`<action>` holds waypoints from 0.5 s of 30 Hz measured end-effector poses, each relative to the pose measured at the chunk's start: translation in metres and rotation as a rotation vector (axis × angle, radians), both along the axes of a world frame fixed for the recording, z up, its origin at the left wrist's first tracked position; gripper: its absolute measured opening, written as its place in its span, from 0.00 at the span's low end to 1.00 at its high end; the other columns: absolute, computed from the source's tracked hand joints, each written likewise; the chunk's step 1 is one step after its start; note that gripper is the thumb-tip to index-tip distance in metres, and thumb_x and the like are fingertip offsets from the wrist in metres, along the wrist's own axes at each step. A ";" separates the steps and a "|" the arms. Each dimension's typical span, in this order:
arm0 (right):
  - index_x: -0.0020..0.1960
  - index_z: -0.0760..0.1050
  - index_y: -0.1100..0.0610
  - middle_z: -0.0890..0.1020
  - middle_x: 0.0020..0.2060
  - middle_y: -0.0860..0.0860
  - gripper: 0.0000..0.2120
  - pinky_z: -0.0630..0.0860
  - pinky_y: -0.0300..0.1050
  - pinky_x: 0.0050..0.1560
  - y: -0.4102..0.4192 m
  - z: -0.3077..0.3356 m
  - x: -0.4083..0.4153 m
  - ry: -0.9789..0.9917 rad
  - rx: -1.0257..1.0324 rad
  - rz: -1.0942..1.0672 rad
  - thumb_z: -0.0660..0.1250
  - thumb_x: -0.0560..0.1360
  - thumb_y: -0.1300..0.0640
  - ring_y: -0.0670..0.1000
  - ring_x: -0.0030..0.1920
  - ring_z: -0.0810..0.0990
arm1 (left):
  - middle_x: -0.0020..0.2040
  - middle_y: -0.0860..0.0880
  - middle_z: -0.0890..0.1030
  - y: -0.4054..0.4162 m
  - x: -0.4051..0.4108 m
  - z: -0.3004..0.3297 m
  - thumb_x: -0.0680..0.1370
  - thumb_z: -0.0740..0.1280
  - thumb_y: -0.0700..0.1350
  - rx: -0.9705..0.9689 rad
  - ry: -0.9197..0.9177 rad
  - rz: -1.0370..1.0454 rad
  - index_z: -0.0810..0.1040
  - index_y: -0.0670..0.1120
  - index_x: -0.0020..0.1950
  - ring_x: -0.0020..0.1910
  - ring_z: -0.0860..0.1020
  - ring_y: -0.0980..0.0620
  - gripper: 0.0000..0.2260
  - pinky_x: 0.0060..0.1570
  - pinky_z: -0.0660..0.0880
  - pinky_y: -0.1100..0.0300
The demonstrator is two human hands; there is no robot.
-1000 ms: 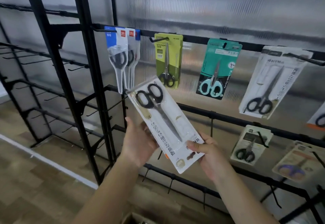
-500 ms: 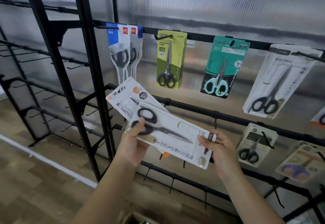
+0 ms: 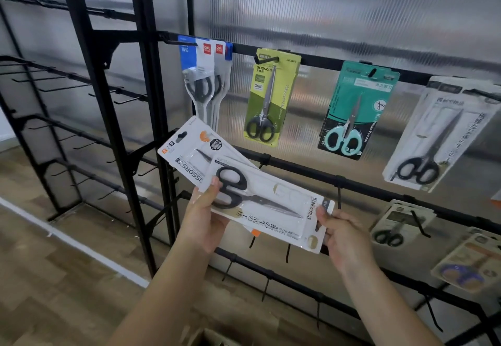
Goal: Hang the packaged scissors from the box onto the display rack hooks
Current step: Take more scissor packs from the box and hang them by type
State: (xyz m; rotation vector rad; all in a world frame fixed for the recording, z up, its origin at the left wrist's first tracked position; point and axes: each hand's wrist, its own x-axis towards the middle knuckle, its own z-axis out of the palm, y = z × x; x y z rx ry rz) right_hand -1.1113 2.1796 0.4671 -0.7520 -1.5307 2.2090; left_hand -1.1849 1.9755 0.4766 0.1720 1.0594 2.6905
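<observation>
Head view: I had two white scissor packs fanned in front of the black display rack [image 3: 151,134]. My left hand [image 3: 202,218] gripped the handle end of the front pack [image 3: 271,204], thumb curled over its face beside the black scissor handles; the same hand seemed to carry the rear pack [image 3: 187,153] behind it, though I could not tell exactly how the fingers lay underneath. My right hand [image 3: 344,240] pinched the front pack's other end, near its hang slot, fingers curled round the edge. Front pack lay nearly level, tilted down to the right; rear pack stuck out up-left with its hang hole uppermost. Both packs were off the hooks, held at the middle rail's height. On the top rail hung a blue-and-white bunch of packs [image 3: 206,74], a green pack [image 3: 271,96], a teal pack [image 3: 355,109] and a white pack [image 3: 439,134]. Lower right hung a small pack [image 3: 395,223] and a purple-handled one [image 3: 471,264]. A cardboard box edge [image 3: 214,337] showed at the bottom, contents not visible.
</observation>
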 end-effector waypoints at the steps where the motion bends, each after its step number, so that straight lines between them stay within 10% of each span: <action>1: 0.44 0.78 0.63 0.84 0.40 0.57 0.02 0.79 0.48 0.38 -0.001 0.000 -0.001 0.011 0.023 -0.006 0.69 0.71 0.66 0.55 0.39 0.82 | 0.69 0.38 0.70 -0.001 -0.001 0.000 0.74 0.62 0.47 0.010 -0.004 0.006 0.65 0.42 0.73 0.67 0.70 0.38 0.27 0.51 0.79 0.51; 9: 0.43 0.80 0.59 0.84 0.32 0.50 0.03 0.77 0.42 0.27 0.010 0.015 -0.002 0.040 0.140 -0.014 0.67 0.73 0.64 0.48 0.30 0.82 | 0.58 0.45 0.81 -0.019 -0.009 -0.011 0.73 0.64 0.44 -0.063 0.033 0.010 0.73 0.46 0.67 0.53 0.81 0.46 0.22 0.48 0.80 0.48; 15: 0.59 0.76 0.49 0.80 0.35 0.40 0.12 0.74 0.33 0.29 0.023 0.058 -0.023 0.096 0.697 -0.088 0.65 0.76 0.54 0.42 0.34 0.78 | 0.54 0.46 0.83 -0.020 -0.002 -0.022 0.72 0.66 0.39 -0.326 0.115 -0.033 0.77 0.47 0.61 0.50 0.83 0.46 0.18 0.40 0.80 0.52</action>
